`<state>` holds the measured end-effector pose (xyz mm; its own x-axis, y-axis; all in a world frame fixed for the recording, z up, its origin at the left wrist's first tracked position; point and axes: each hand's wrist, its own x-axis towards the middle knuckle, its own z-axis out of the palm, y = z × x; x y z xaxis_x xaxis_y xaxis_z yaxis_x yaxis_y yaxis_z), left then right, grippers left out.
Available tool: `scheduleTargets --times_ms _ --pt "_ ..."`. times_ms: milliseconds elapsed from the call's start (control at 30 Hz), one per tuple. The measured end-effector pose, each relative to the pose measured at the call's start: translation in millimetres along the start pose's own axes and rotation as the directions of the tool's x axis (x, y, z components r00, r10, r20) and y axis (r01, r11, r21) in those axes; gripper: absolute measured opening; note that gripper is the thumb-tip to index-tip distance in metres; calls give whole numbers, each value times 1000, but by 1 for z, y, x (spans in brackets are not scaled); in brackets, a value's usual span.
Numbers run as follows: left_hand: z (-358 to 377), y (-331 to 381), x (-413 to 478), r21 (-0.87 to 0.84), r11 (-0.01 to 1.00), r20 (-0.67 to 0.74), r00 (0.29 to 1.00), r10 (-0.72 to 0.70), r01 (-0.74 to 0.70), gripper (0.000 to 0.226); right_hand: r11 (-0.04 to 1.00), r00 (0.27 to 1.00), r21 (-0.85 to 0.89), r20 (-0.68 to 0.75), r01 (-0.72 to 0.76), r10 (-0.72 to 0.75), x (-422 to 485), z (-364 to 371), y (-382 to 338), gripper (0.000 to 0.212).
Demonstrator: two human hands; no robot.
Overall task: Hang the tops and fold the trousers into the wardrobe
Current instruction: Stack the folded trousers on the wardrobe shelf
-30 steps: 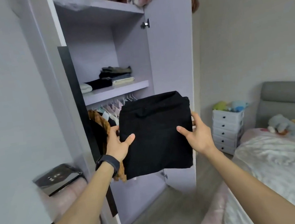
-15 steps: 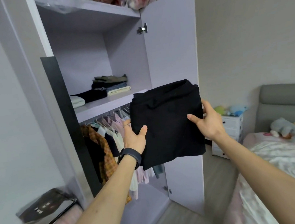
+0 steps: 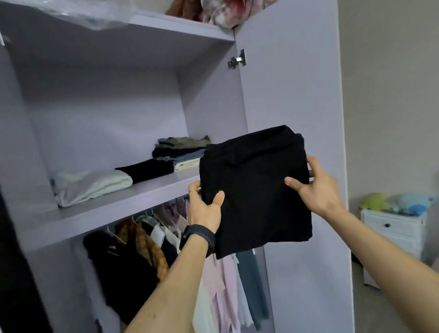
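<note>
Here, folded trousers (image 3: 256,186) gripped btwn both hands (image 3: 204,213) (image 3: 318,190).

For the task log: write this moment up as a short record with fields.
held item: folded black trousers, in the air
left hand: grips their left edge
right hand: grips their right edge
middle shelf: folded clothes on it, bare at front
rail below: hanging tops
wardrobe door: open
</note>
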<state>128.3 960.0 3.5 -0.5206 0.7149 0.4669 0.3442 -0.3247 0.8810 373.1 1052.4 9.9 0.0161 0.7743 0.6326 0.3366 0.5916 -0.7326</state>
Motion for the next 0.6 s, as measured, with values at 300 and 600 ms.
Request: scheduleTargets --times_ms 300,600 --pt "29 -29 201 98 994 -99 994 54 -44 38 986 984 143 146 80 -101 205 128 51 57" --pt "-42 -36 350 224 969 -161 984 -71 106 38 975 943 196 294 99 -155 315 267 19 57"
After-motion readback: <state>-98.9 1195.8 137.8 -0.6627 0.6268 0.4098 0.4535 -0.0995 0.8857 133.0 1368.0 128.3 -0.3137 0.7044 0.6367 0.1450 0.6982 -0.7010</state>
